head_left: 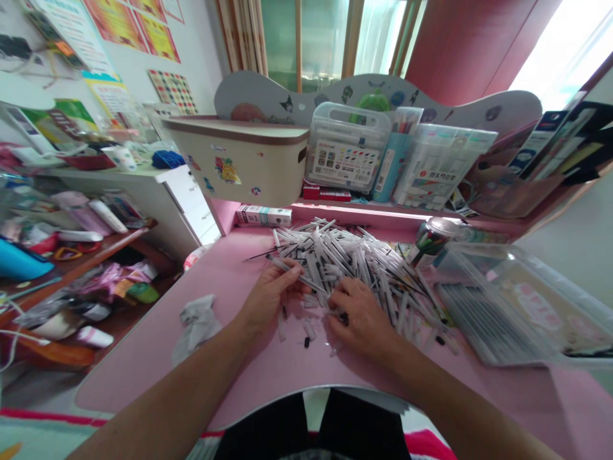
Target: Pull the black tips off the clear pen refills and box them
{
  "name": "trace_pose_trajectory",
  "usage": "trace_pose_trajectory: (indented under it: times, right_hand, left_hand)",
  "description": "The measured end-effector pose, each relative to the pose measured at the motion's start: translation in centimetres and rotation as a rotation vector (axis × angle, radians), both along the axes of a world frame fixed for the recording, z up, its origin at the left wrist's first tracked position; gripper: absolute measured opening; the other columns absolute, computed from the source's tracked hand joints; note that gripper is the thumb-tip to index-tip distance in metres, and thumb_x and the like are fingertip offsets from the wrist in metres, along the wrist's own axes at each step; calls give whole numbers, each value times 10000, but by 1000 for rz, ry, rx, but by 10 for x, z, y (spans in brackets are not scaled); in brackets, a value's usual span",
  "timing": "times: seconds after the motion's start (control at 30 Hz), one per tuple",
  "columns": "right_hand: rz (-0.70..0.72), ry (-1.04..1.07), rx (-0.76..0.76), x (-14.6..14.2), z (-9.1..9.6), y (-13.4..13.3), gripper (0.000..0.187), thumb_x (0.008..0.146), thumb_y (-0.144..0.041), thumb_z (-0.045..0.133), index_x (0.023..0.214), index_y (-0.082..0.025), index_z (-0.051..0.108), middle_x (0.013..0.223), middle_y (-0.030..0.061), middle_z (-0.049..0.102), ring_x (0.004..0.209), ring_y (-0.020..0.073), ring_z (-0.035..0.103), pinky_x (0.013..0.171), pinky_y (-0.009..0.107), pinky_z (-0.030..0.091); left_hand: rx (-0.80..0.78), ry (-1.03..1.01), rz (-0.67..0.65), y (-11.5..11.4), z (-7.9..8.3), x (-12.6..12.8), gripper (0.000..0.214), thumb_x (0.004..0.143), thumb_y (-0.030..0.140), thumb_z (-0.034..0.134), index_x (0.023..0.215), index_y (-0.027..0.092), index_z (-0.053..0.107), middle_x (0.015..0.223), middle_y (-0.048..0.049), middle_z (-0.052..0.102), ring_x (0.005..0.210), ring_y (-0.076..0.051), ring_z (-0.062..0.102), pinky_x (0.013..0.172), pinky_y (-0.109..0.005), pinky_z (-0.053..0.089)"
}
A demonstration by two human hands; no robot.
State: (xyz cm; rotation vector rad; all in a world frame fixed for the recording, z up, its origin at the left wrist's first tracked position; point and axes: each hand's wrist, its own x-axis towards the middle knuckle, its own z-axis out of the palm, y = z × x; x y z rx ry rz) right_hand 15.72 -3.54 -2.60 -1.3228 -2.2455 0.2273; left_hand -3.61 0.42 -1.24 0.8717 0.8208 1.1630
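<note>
A heap of pen parts (345, 252), with clear barrels, whitish caps and thin black refills, lies at the middle of the pink desk (143, 332). At the heap's near left edge, my left hand (275, 287) is closed on a slim translucent pen barrel (306, 281), which slants down to the right. My right hand (359, 316) is at the near side of the heap, its fingers curled down. Something small and dark shows at those fingertips, too hidden to name. Between the hands lie a clear cap (309, 329) and a small black plug (306, 343).
On the right stands an open clear plastic box (541, 306) with a row of grey pens (493, 326) beside it. A can (435, 236) is behind. Crumpled white tissue (196, 326) lies left. A storage bin (244, 160) and marker cases (349, 150) line the shelf.
</note>
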Motion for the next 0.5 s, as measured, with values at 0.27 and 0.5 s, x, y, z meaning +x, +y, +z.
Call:
trace_pose_trajectory:
  times: [0.27,0.5]
  right_hand:
    - [-51,632,-224,17,10,4,114,846,-222,579,959,-212,579,743,-21,520,647,127,491,598,261,407]
    - [-88,1050,-416,14,14,5,225,846,-371,649,986,-198,615,671,-35,575,593,108,546,572,240,460]
  left_hand:
    - [-97,-124,-14,6,-6,-2,155,841,271,702,831,131,635,702,-43,722,631,-147,727,544,-188,582]
    - [-199,-184,-87,2,-5,2,100,928,122,567,879,117,653,746,-91,763,702,-164,762,624,-204,619]
